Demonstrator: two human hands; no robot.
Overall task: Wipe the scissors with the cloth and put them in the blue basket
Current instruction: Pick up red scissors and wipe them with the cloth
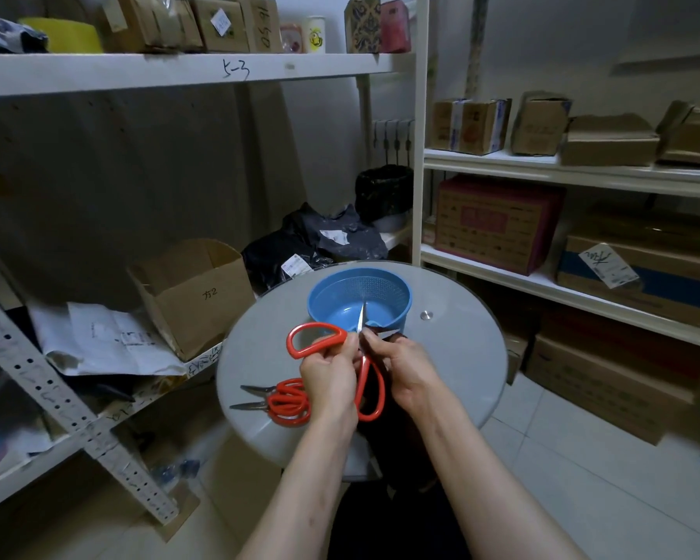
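Note:
Over a round glass table (461, 357) I hold a pair of large red-handled scissors (316, 337), spread open. My left hand (330, 375) grips them near the pivot, one blade pointing up over the blue basket (358, 299). My right hand (405, 367) pinches a dark cloth (382, 329) against the other blade, which points right. The basket stands at the table's far side with nothing visible inside. Two more red-handled scissors (283, 402) lie on the table to the left of my left hand.
White shelving with cardboard boxes (197, 295) and papers stands to the left. More shelves with boxes (498, 224) stand to the right. Dark bags (312, 244) lie behind the table. The floor is pale tile.

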